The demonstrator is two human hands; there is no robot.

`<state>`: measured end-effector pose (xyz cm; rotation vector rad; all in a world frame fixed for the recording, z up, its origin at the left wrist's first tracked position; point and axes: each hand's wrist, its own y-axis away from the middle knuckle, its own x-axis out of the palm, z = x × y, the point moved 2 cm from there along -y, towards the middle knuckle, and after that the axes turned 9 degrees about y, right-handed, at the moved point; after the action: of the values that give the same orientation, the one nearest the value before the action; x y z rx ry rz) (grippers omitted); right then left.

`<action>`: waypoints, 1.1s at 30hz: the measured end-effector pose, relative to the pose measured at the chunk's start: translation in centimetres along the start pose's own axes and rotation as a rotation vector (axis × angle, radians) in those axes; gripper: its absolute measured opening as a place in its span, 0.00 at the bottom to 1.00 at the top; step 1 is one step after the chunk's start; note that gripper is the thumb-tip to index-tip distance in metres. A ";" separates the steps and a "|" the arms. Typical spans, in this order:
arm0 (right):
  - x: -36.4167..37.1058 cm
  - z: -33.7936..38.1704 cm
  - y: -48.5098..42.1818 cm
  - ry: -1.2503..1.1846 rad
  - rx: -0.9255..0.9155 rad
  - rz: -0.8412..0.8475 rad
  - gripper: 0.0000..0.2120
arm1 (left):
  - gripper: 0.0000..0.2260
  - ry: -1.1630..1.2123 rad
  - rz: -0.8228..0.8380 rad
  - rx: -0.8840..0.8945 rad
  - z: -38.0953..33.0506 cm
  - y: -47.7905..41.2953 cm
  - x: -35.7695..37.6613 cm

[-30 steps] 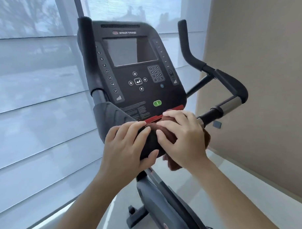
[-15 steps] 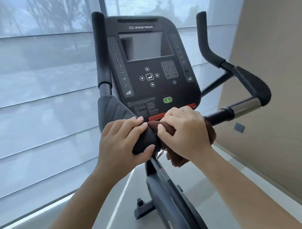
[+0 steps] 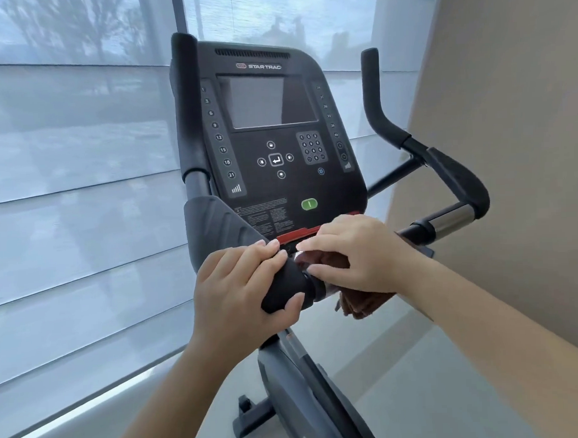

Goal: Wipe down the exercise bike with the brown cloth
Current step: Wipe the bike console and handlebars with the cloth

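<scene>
Brown cloth [image 3: 362, 303] has shifted right along the exercise bike [image 3: 280, 193] handlebar [image 3: 285, 289]

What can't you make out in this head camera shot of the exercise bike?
In the head view:
The brown cloth is mostly under the right hand; only a hanging corner shows.
The handlebar where it is wiped: covered by cloth and hand.
The console's fine print: too small to read.
The bike frame: cut off by the bottom edge; seat and pedals unseen.
</scene>
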<state>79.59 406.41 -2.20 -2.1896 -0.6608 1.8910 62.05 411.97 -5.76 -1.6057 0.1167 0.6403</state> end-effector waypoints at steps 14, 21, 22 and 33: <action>0.4 0.4 -0.5 -0.125 0.045 0.035 0.19 | 0.17 0.068 -0.107 0.084 0.8 0.2 0.5; 0.2 -1.6 0.9 -0.098 0.170 -0.114 0.20 | 0.17 0.084 -0.132 0.079 0.9 0.1 0.5; 0.4 -1.1 0.8 -0.075 0.171 -0.148 0.19 | 0.17 0.085 -0.135 0.081 0.9 0.1 0.5; 3.9 2.5 2.5 0.111 0.452 -0.797 0.19 | 0.17 0.115 -0.131 0.066 0.7 0.3 0.3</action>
<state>78.06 405.51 -7.19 -1.4256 -0.8202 1.3189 61.93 412.69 -6.17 -1.5716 0.1150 0.4389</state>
